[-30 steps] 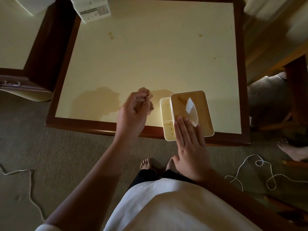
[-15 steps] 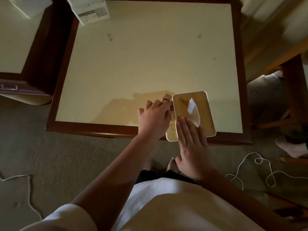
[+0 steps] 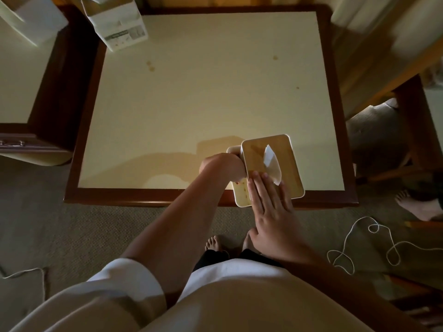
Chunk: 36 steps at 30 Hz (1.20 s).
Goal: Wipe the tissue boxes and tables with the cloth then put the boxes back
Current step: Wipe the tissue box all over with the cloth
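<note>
Nearest the onlooker, bare feet on carpet, white cord (image 3: 359, 240) looped off to the person's right. Next up, right grip (image 3: 271, 207) lies flat, fingers straight, pressing on the near end of the tissue box (image 3: 287, 168) lid, pinning it, holding nothing. Left grip (image 3: 223, 167) is curled tight into a fist against the box's left long wall; judged wadded round the cloth, cloth itself hidden. Box sits at the near rim of the bench (image 3: 143, 196), near end over the dark frame, long axis running near-to-far, tissue (image 3: 272, 164) poking up. So box lies directly right of the left grip, touching; that hand is the one placed to wipe along the wall, stroke following the long axis. Farther out, small brown spots (image 3: 151, 65) on the benchtop, likely unwiped. Far left corner: second tissue box (image 3: 117, 25), well apart.
</note>
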Available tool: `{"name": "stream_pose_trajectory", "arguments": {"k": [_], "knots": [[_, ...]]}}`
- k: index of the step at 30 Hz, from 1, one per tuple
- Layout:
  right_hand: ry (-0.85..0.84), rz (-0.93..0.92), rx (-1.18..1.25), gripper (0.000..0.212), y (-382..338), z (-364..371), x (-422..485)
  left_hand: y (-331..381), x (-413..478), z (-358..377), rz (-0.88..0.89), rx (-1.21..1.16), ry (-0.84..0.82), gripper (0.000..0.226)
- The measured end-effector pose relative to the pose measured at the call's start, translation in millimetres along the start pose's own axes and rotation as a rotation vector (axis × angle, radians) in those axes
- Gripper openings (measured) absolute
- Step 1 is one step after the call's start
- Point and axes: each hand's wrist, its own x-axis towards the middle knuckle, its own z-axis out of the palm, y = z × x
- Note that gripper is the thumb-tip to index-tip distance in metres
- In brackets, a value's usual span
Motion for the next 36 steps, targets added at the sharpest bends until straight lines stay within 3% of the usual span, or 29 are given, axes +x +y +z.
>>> {"name": "stream_pose_trajectory", "arguments": {"k": [2,11,16,22,26,31,36], "knots": [[0.007,0.003,-0.004,0.111,-0.8,0.4,0.5,-1.0,1.1,-0.6,0.027,0.007,0.012,0.024],[-0.008,0.007,-0.015,0.112,0.3,-0.6,1.8,7.2,-0.8,13.4,0.017,-0.111,0.147,0.036],[-0.038,0.01,-0.031,0.114,-0.7,-3.2,1.6,3.6,4.7,6.5,0.076,-0.155,0.002,0.017],[-0.031,0.015,-0.014,0.115,-1.2,-0.7,1.7,-3.8,-7.6,1.6,0.097,-0.327,-0.079,0.023],[-0.025,0.012,-0.013,0.117,-1.6,0.1,1.4,-4.7,-14.5,-8.8,0.119,-0.322,-0.145,0.027],[-0.024,0.013,0.001,0.118,-1.1,1.3,0.8,-8.6,-18.3,-15.9,0.155,-0.321,-0.116,0.022],[0.009,-0.003,0.022,0.113,1.3,3.2,-0.1,-8.6,-46.2,-17.1,0.249,-0.187,0.021,0.02]]}}
